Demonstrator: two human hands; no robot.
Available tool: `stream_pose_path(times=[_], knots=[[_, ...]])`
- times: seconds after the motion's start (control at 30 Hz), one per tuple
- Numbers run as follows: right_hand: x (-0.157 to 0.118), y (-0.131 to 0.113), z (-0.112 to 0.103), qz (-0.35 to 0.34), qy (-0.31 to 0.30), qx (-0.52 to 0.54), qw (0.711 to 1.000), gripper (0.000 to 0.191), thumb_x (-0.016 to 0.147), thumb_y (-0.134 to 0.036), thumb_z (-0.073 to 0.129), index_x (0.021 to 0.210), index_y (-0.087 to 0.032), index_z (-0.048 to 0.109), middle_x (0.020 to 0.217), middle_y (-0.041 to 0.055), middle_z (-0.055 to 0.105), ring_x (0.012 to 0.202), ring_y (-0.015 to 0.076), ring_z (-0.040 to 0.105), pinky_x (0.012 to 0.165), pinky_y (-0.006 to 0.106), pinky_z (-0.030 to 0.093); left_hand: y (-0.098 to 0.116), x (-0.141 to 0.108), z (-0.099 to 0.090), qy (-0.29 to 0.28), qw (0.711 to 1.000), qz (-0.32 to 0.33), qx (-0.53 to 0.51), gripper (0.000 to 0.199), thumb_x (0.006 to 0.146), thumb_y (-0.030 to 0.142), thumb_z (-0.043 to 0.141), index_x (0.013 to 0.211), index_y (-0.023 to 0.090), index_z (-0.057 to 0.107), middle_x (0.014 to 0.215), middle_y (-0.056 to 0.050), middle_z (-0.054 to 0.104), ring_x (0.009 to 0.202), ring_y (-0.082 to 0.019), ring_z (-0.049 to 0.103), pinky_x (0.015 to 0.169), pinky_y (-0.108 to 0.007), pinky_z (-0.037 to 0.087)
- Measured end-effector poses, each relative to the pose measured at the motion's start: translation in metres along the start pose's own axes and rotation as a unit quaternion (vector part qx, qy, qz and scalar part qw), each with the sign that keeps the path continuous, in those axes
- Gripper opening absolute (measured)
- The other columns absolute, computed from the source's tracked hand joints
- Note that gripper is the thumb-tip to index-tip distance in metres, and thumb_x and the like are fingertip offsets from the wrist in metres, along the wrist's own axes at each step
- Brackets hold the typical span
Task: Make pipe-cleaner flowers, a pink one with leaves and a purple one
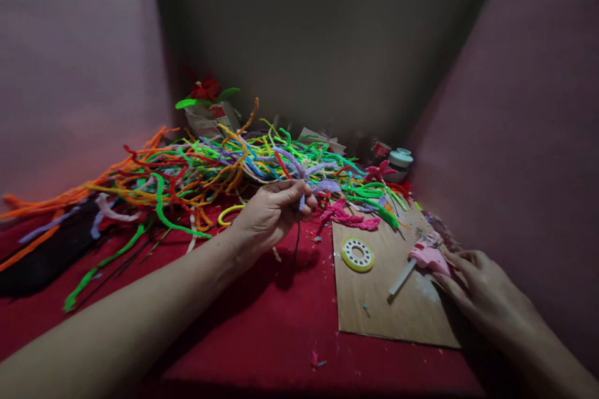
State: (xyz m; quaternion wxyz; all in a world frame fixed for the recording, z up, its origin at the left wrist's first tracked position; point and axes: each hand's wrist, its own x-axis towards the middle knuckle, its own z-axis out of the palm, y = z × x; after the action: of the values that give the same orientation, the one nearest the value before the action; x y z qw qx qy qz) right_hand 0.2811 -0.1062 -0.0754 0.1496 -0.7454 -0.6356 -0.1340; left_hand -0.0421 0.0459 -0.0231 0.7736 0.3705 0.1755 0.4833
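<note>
My left hand (281, 209) is raised over the middle of the table, closed in a pinch on a lilac pipe-cleaner flower (303, 168). The flower's petals spread above the fingertips, and a thin dark stem hangs below them. At the right, my right hand (482, 290) has its fingers closed about one end of a pink glue gun (428, 254). A whitish glue stick (402, 280) juts from the gun towards the lower left. The gun is over a brown board (393, 318); whether it touches the board I cannot tell.
A large tangle of coloured pipe cleaners (201, 162) spreads across the back and left of the red tablecloth (262, 336). A yellow-rimmed tape spool (358, 254) lies on the board. Pink pipe-cleaner pieces (346, 217) and a lidded jar (401, 159) are farther back. Walls stand close on both sides.
</note>
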Motion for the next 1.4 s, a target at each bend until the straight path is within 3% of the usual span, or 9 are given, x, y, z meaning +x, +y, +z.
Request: stream_pose_path(times=[0.07, 0.17, 0.27, 0.4, 0.57, 0.73, 0.93, 1.07, 1.4], knots=[[0.005, -0.022, -0.015, 0.031, 0.045, 0.045, 0.997, 0.05, 0.081, -0.057, 0.045, 0.096, -0.016, 0.07, 0.096, 0.0176, 0.063, 0.085, 0.0337, 0.061, 0.066, 0.043, 0.048, -0.001, -0.003, 0.002, -0.005, 1.0, -0.003, -0.017, 0.015, 0.078, 0.008, 0.061, 0.065, 0.007, 0.067, 0.062, -0.007, 0.062, 0.057, -0.01, 0.059, 0.05, -0.016, 0.046], [0.015, -0.081, -0.032, 0.029, 0.053, 0.294, 0.954, 0.033, 0.076, -0.048, 0.057, 0.082, -0.019, 0.074, 0.087, 0.0111, 0.068, 0.079, 0.0253, 0.063, 0.069, 0.038, 0.049, -0.003, -0.008, 0.007, -0.012, 0.999, -0.013, -0.038, 0.015, 0.078, 0.007, 0.06, 0.066, 0.007, 0.068, 0.062, -0.006, 0.062, 0.059, -0.01, 0.06, 0.051, -0.016, 0.046], [0.027, -0.147, -0.033, 0.101, -0.041, 0.545, 0.831, 0.026, 0.074, -0.041, 0.065, 0.088, -0.021, 0.075, 0.076, 0.0048, 0.069, 0.063, 0.0153, 0.058, 0.058, 0.029, 0.047, -0.005, -0.013, 0.01, -0.021, 0.998, -0.031, -0.044, 0.014, 0.078, 0.008, 0.061, 0.067, 0.007, 0.069, 0.062, -0.007, 0.063, 0.057, -0.01, 0.06, 0.051, -0.016, 0.047], [0.044, -0.2, -0.02, 0.166, -0.037, 0.764, 0.623, 0.022, 0.064, -0.03, 0.077, 0.083, -0.018, 0.075, 0.072, 0.0022, 0.068, 0.054, 0.0082, 0.048, 0.051, 0.022, 0.039, -0.01, -0.017, 0.01, -0.058, 0.996, -0.048, -0.056, 0.009, 0.077, 0.012, 0.066, 0.07, 0.008, 0.07, 0.064, -0.007, 0.065, 0.056, -0.01, 0.06, 0.053, -0.018, 0.049], [0.055, -0.212, -0.018, 0.162, -0.059, 0.829, 0.531, 0.013, 0.062, -0.026, 0.077, 0.064, -0.016, 0.071, 0.062, 0.0011, 0.066, 0.055, 0.0103, 0.055, 0.053, 0.023, 0.041, -0.016, -0.019, 0.008, -0.071, 0.993, -0.064, -0.065, 0.008, 0.071, 0.015, 0.073, 0.07, 0.008, 0.069, 0.063, -0.005, 0.065, 0.055, -0.009, 0.06, 0.054, -0.018, 0.047], [0.056, -0.211, -0.02, 0.159, -0.022, 0.829, 0.535, 0.011, 0.061, -0.024, 0.077, 0.063, -0.016, 0.07, 0.057, -0.0003, 0.063, 0.051, 0.0104, 0.054, 0.049, 0.023, 0.041, -0.019, -0.021, 0.011, -0.061, 0.995, -0.072, -0.023, 0.014, 0.07, 0.022, 0.075, 0.071, 0.009, 0.07, 0.063, -0.005, 0.065, 0.054, -0.009, 0.057, 0.055, -0.02, 0.044], [0.053, -0.21, -0.038, 0.094, 0.128, 0.738, 0.656, 0.007, 0.066, -0.016, 0.073, 0.06, -0.018, 0.069, 0.055, -0.0032, 0.057, 0.053, 0.0084, 0.048, 0.052, 0.022, 0.043, -0.011, -0.02, 0.012, -0.046, 0.985, 0.04, 0.164, 0.02, 0.077, 0.03, 0.068, 0.068, 0.012, 0.069, 0.062, -0.001, 0.061, 0.057, -0.008, 0.051, 0.057, -0.021, 0.039], [0.054, -0.212, -0.043, 0.072, 0.129, 0.692, 0.707, 0.012, 0.069, -0.014, 0.071, 0.058, -0.018, 0.068, 0.051, -0.0042, 0.054, 0.049, 0.0072, 0.044, 0.051, 0.022, 0.043, -0.004, -0.025, 0.018, -0.036, 0.956, 0.075, 0.283, 0.021, 0.079, 0.026, 0.064, 0.062, 0.013, 0.066, 0.06, 0.0, 0.059, 0.058, -0.008, 0.048, 0.059, -0.022, 0.038], [0.057, -0.209, -0.035, 0.083, 0.072, 0.719, 0.686, 0.004, 0.068, -0.016, 0.072, 0.069, -0.021, 0.072, 0.052, -0.0059, 0.051, 0.048, 0.0057, 0.038, 0.052, 0.021, 0.042, -0.003, -0.027, 0.019, -0.039, 0.951, 0.077, 0.297, 0.022, 0.077, 0.027, 0.065, 0.06, 0.013, 0.065, 0.058, 0.0, 0.059, 0.056, -0.009, 0.048, 0.058, -0.023, 0.037]])
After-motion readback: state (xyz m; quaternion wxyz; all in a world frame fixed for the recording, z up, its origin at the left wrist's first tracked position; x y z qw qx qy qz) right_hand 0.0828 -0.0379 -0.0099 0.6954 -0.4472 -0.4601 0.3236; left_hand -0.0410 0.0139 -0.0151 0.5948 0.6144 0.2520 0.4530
